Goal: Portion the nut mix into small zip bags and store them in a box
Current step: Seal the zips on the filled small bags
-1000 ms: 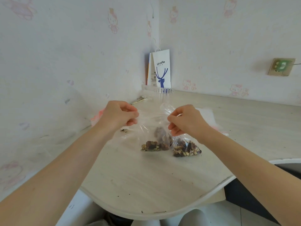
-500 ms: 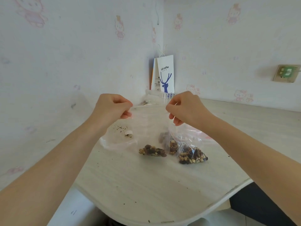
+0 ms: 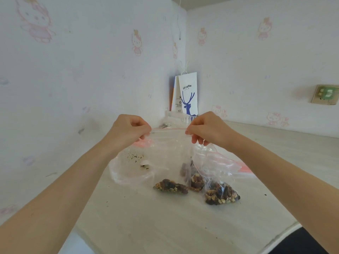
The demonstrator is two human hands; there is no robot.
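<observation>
A clear zip bag (image 3: 169,154) with a red zip line hangs upright over the table. My left hand (image 3: 128,131) pinches its top left corner and my right hand (image 3: 205,129) pinches its top right corner. A portion of nut mix (image 3: 171,186) lies in the bag's bottom, which touches the table. Behind it a second small bag of nut mix (image 3: 195,181) shows through the plastic. A third filled bag (image 3: 221,195) lies to the right. A large, nearly empty plastic bag (image 3: 131,171) with crumbs lies to the left.
The pale wooden table (image 3: 165,220) has a curved front edge and meets walls at the left and back. A white paper coffee bag (image 3: 189,93) stands in the corner behind a clear plastic box (image 3: 176,116). More flat zip bags (image 3: 229,162) lie behind my right hand.
Both hands have lifted the zip bag's top edge higher and pulled it taut, so the red zip line now runs straight between them. The view has tilted upward.
</observation>
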